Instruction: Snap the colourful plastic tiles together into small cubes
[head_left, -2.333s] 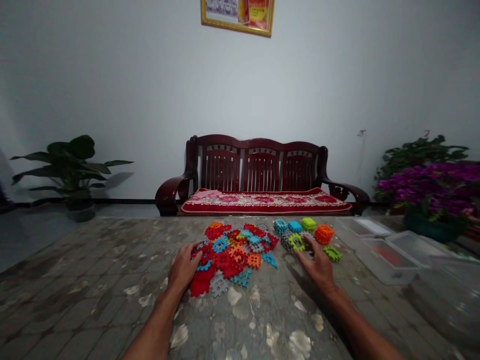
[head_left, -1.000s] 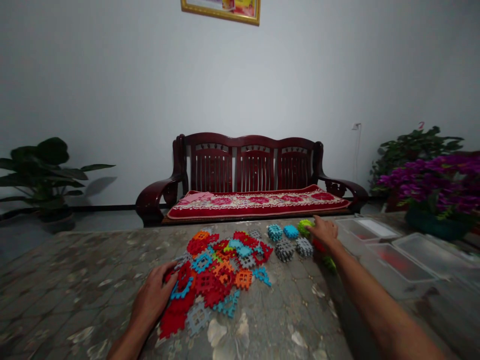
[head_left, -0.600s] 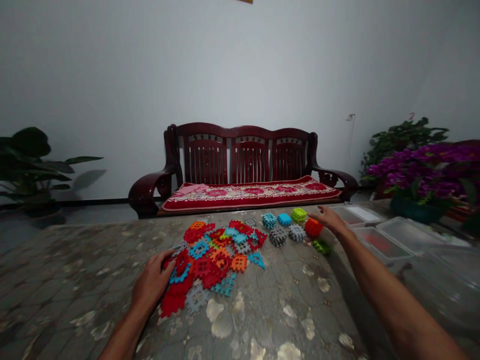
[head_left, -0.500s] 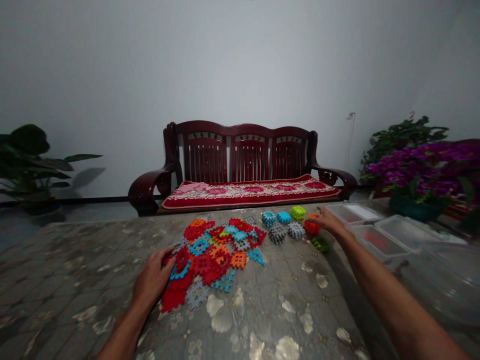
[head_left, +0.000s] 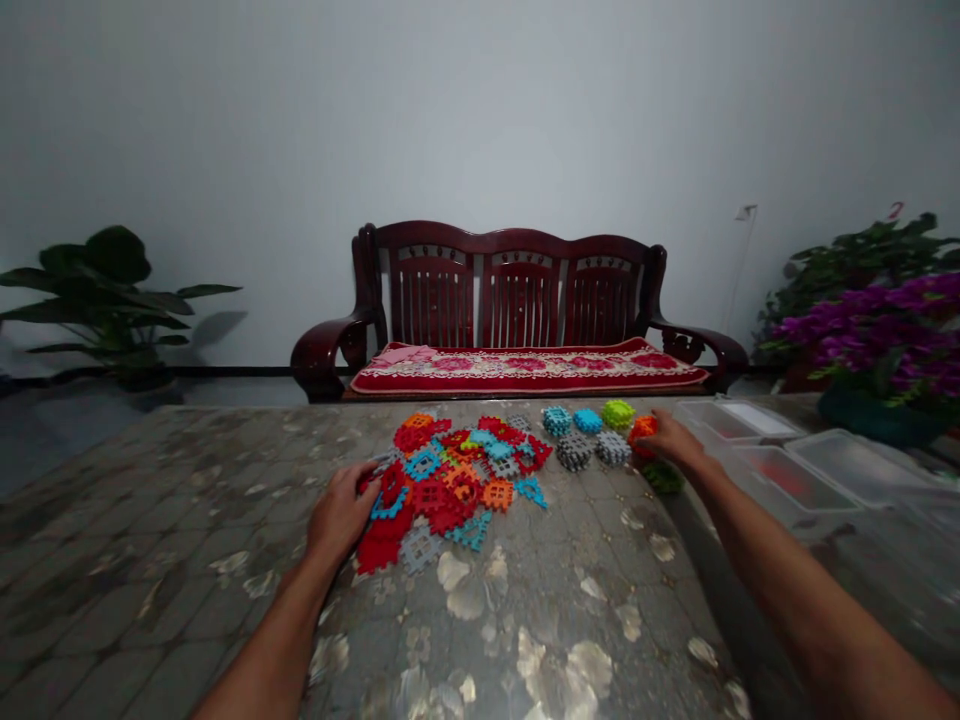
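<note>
A heap of flat interlocking plastic tiles [head_left: 450, 485], red, orange, blue and grey, lies on the patterned table [head_left: 525, 620]. My left hand [head_left: 341, 510] rests on the heap's left edge, fingers curled over a red tile. To the right stand small assembled blocks: teal [head_left: 556, 420], blue [head_left: 587, 420], lime green [head_left: 617, 413], two grey ones [head_left: 575, 450] and an orange one [head_left: 643, 430]. My right hand [head_left: 675, 440] reaches out with its fingers closed round the orange block. A dark green piece [head_left: 663, 476] lies just under that wrist.
Clear plastic containers [head_left: 772, 470] and lids sit on the table's right side. Behind the table is a dark wooden bench [head_left: 517, 320] with a red cushion. A leafy plant [head_left: 120, 300] stands at the left, purple flowers [head_left: 877, 330] at the right.
My right hand went from the grey blocks out to the orange block at the right and now grips it. The left hand stayed on the tile heap. The view shifted slightly.
</note>
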